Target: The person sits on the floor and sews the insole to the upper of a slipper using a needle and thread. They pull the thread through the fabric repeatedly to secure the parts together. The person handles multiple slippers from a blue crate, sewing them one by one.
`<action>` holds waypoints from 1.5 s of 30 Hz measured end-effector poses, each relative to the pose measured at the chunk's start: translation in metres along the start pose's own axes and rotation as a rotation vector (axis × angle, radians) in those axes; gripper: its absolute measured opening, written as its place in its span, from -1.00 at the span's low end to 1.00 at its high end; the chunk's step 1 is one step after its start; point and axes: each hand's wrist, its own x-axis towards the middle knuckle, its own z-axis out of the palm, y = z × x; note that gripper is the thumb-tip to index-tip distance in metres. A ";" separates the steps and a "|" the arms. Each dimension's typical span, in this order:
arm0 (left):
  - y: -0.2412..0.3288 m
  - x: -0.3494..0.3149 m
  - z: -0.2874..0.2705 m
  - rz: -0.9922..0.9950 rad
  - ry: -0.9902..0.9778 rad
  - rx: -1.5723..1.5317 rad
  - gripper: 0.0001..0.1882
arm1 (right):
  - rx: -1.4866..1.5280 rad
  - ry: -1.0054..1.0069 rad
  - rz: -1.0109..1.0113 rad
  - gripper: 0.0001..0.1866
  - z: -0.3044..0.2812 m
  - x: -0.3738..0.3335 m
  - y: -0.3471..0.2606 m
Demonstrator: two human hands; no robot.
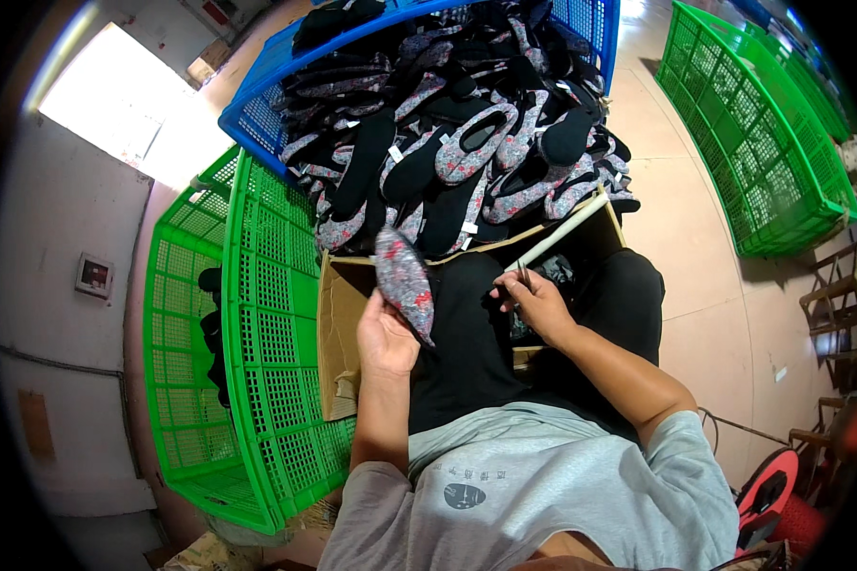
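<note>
Seated over a cardboard box (338, 324), we grip a grey floral slipper (405, 281) in our left hand (386, 333), toe up, above our lap. Our right hand (535, 303) pinches a thin tool (524, 276) just beside it. Left stand green crates (257, 362); beyond, a blue crate (257, 114) heaped with slippers (467, 143).

Shoe workshop: crates (267, 314) heaped with slippers (467, 143).
</note>
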 end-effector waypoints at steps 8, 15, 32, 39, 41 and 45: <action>-0.013 0.000 0.015 0.316 -0.294 -0.259 -0.58 | -0.126 -0.107 0.122 -0.64 0.012 -0.015 -0.025; -0.054 0.031 0.013 0.386 -0.175 -0.161 -0.59 | -0.508 -0.204 -0.193 -0.63 0.010 -0.018 -0.022; -0.080 0.047 -0.007 0.260 -0.221 -0.107 -0.58 | -0.332 -0.303 -0.336 -0.68 0.011 -0.015 -0.018; -0.080 0.043 -0.007 0.251 -0.223 -0.117 -0.59 | -0.498 -0.272 -0.361 -0.70 0.009 -0.018 -0.026; -0.079 0.043 -0.006 0.245 -0.205 -0.123 -0.59 | -0.524 -0.266 -0.367 -0.71 0.010 -0.018 -0.029; -0.080 0.043 -0.006 0.250 -0.225 -0.105 -0.58 | -0.525 -0.229 -0.393 -0.71 0.012 -0.019 -0.029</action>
